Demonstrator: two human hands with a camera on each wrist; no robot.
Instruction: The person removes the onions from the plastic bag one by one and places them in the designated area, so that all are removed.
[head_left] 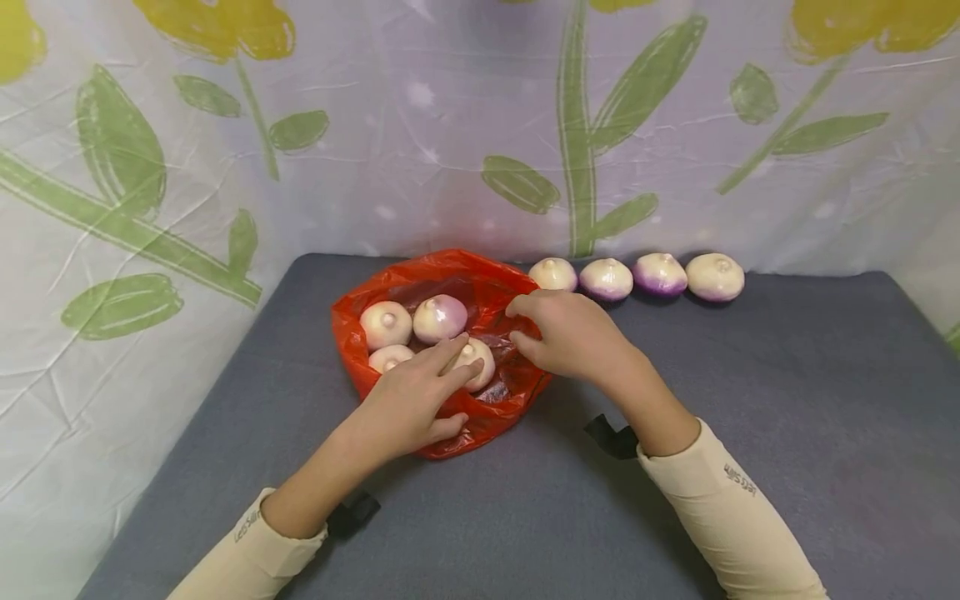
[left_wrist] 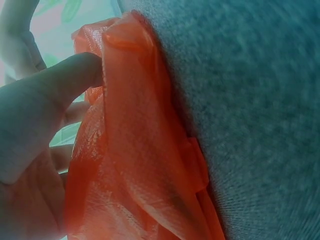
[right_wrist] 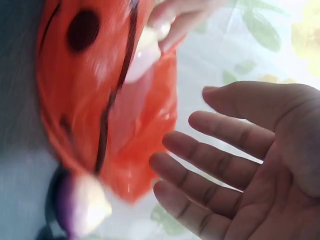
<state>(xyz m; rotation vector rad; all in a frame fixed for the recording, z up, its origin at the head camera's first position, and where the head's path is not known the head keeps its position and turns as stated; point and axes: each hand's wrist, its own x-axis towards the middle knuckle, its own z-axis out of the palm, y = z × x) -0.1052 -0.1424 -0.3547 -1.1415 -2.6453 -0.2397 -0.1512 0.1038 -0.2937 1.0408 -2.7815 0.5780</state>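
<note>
An open red plastic bag (head_left: 442, 446) with dark markings holds several white-and-purple turnips (head_left: 439, 318). My left hand (head_left: 412, 396) reaches over its near rim, fingers spread across one turnip (head_left: 480, 367) and partly hiding another turnip (head_left: 388, 357). In the left wrist view, the thumb (left_wrist: 75, 75) lies right at the bag's edge. My right hand (head_left: 573, 337) is above the bag's right side. Seen from the right wrist, its fingers (right_wrist: 205, 170) are relaxed and apart, with nothing in the palm.
Several more turnips (head_left: 660, 275) stand in a row along the back of the grey table (head_left: 795, 433), to the right of the bag. Behind the table hangs a pale cloth (head_left: 420, 167) printed with flowers and leaves.
</note>
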